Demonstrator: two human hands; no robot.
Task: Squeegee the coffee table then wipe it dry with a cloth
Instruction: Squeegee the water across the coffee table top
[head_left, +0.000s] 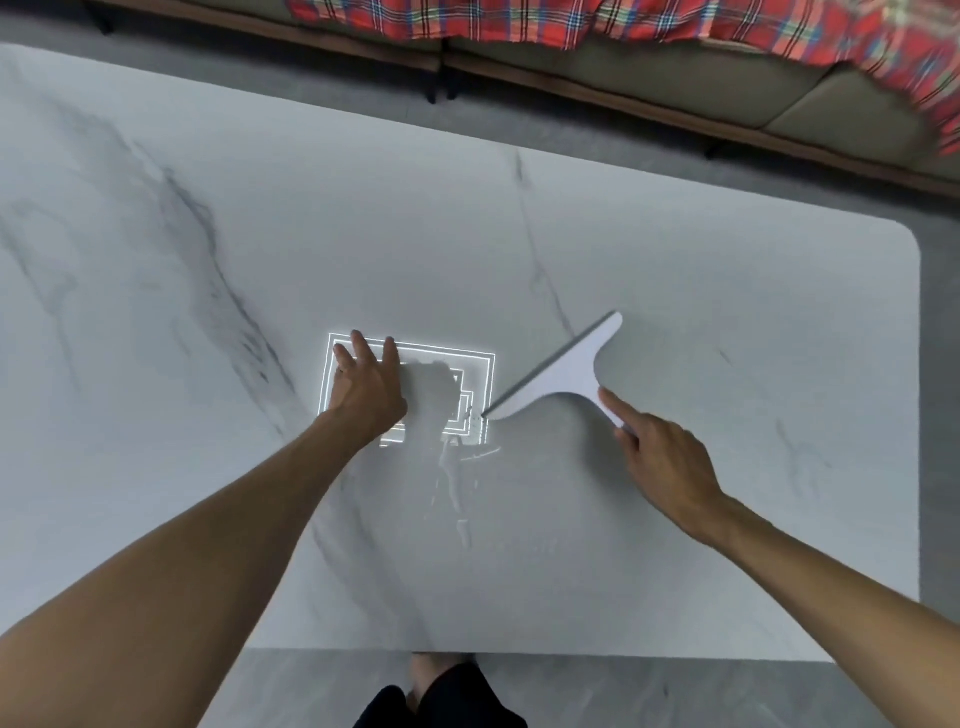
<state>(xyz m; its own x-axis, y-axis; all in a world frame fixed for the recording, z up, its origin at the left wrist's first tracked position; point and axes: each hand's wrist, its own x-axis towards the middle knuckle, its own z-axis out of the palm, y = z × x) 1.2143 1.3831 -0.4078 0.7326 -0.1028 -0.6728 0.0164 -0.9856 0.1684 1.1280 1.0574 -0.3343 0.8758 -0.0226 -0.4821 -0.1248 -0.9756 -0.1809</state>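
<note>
Coffee table (675, 519): we see a white marble-look top with grey veins filling most of the view, with wet streaks near the middle.
Sofa (649, 78): it stands beyond the far edge, a red plaid blanket (467, 18) draped over it.
Squeegee (563, 371): white, T-shaped, it lies flat on the table right of centre, blade running diagonally.
Left hand (363, 387): we see it open, fingers spread, palm down on the table over a bright reflected rectangle (a ceiling light, perhaps).
Right hand (662, 460): open, index finger extended and touching the squeegee's handle end; we see no grip.
</note>
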